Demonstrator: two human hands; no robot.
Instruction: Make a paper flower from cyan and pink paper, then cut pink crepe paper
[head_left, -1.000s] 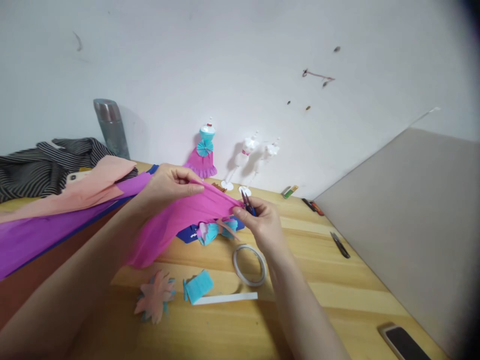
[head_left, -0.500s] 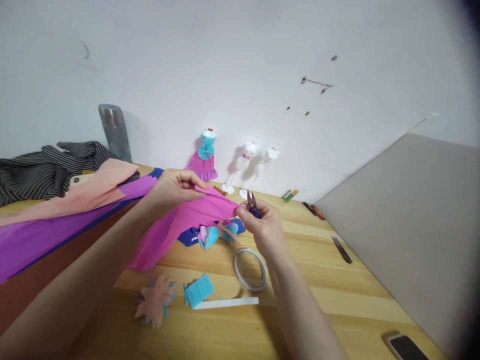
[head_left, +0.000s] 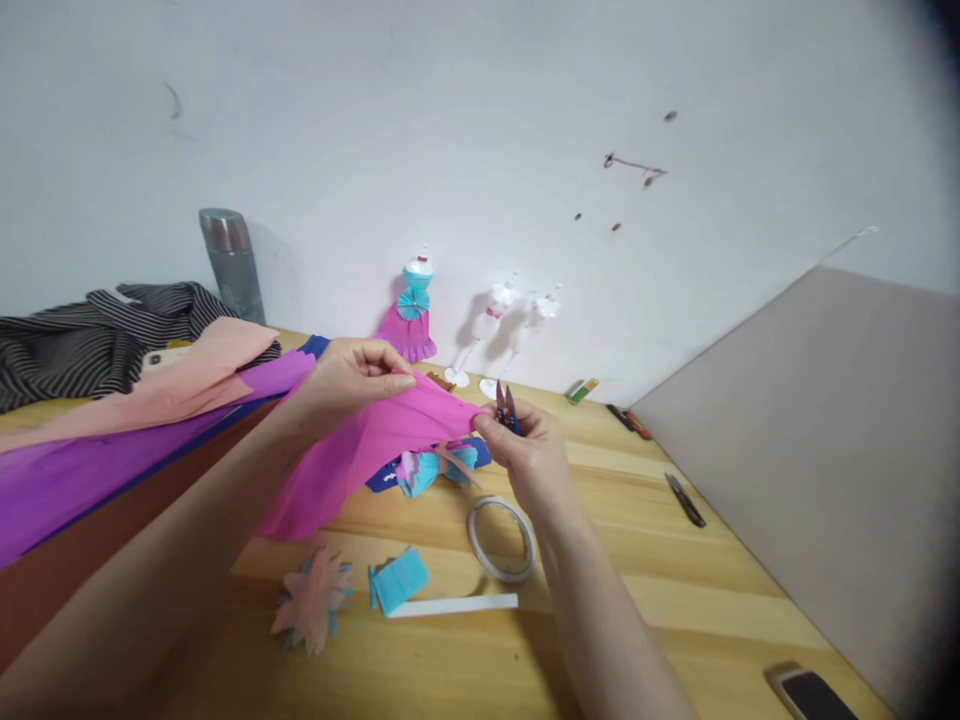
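Observation:
My left hand [head_left: 352, 380] pinches the upper edge of a pink crepe paper sheet [head_left: 360, 450] held above the wooden table [head_left: 675, 570]. My right hand [head_left: 529, 450] pinches the sheet's right corner and also grips small blue-handled snips [head_left: 507, 408], blades pointing up. Under the sheet lies a blue card with a turquoise and pink paper bow [head_left: 431, 465]. A roll of clear tape [head_left: 501, 538] lies just below my right hand.
Purple and peach paper sheets [head_left: 112, 440] spread left, beside striped cloth [head_left: 97, 335] and a steel flask [head_left: 232, 265]. A dressed mannequin [head_left: 409, 320] and two bare white ones [head_left: 491, 325] stand by the wall. A paper flower [head_left: 311, 600], turquoise scrap [head_left: 399, 580], white strip [head_left: 454, 605], black snips [head_left: 684, 500] and phone [head_left: 814, 692] lie about.
My right hand has lifted slightly with the snips turning upright. The pink sheet stays stretched between both hands; the view shifted a little.

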